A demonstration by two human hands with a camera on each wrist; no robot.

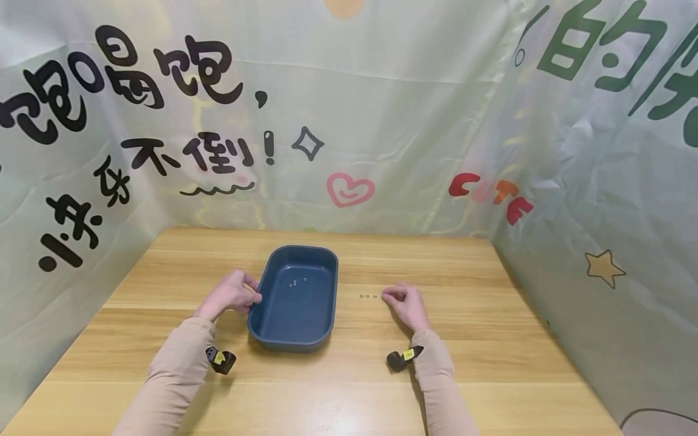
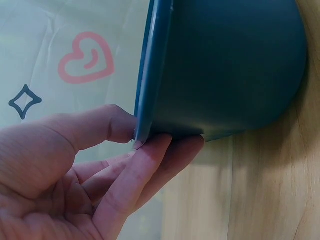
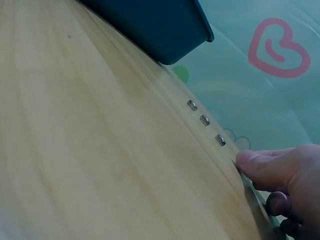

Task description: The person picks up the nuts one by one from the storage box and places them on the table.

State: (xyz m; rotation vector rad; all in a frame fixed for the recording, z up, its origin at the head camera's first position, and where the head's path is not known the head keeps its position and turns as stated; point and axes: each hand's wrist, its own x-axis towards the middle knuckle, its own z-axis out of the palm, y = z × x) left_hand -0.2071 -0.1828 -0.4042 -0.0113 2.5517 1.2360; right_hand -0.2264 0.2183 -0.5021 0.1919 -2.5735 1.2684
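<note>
A deep blue rectangular basin (image 1: pixel 294 345) stands on the wooden table, left of centre. My left hand (image 1: pixel 234 293) pinches its left rim, thumb on top and fingertips against the outer wall, as the left wrist view shows. Several tiny shiny pieces (image 1: pixel 294 283) lie on the basin's floor. Right of the basin, three small silvery metal pieces (image 3: pixel 205 120), perhaps nuts, sit spaced out in a row. My right hand (image 1: pixel 406 306) is at the row's right end, thumb and index fingertips close together near the table. Whether a piece is between those fingertips is hidden.
The light wooden table (image 1: pixel 349 387) reaches back to a printed cloth (image 1: pixel 382 121) hanging behind and along both sides. Each sleeved wrist carries a small black camera, the left camera (image 1: pixel 220 360) beside the basin and the right camera (image 1: pixel 400 360) below the row.
</note>
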